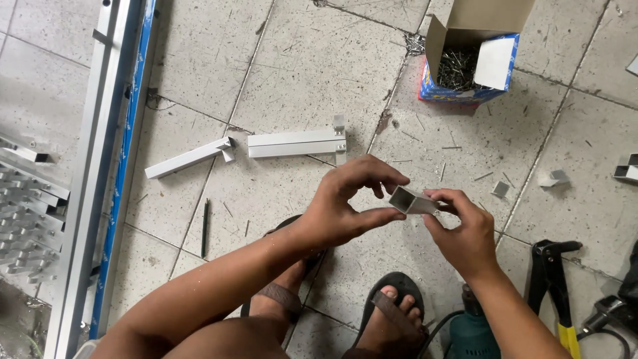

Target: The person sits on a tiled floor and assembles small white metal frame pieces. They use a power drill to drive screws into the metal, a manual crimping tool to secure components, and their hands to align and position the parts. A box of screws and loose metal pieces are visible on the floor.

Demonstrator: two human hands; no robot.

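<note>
Hands, left hand (342,203) and right hand (465,233), pinch a short square aluminium tube (412,201) between curled fingers.

Both forearms are bare, with no sleeves, watch or rings showing; the left hand (339,209) and right hand (462,233) wear no gloves; each foot sits in a dark open-toed sandal (392,312) with a broad brown strap across the instep; toes are uncovered.
</note>
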